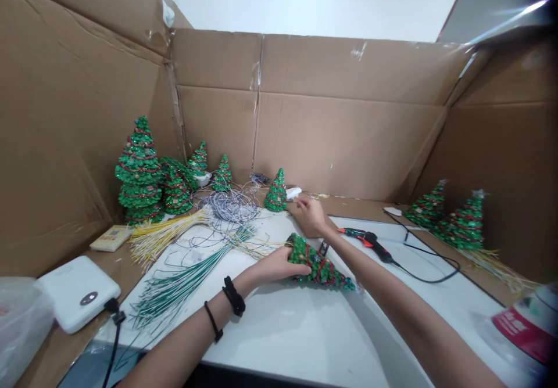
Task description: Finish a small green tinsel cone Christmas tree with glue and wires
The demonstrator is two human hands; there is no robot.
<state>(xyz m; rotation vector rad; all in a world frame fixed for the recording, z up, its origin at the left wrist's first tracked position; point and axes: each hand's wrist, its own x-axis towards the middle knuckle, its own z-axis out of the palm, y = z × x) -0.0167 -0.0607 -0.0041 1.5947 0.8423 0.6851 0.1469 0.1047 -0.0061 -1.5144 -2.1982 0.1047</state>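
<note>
My left hand (275,265) is closed around the wide end of a small green tinsel Christmas tree (325,269). The tree lies tilted on its side above the white board (283,336), its tip pointing right, with red garland wound round it. Farther back, my right hand (311,216) is raised with its fingers pinched together; whatever they hold, if anything, is too small to make out. Just left of that hand stands another small tree (276,191), apart from it. A glue gun (368,243) with a black cord lies to the right of my right forearm.
Bundles of green wires (183,286) and yellow wires (170,234) lie left, beside tangled silvery wire (233,205). Decorated trees (139,173) stand back left, others (466,222) right. A white box-shaped device (78,292), a bottle (529,327) and cardboard walls (349,138) surround the board.
</note>
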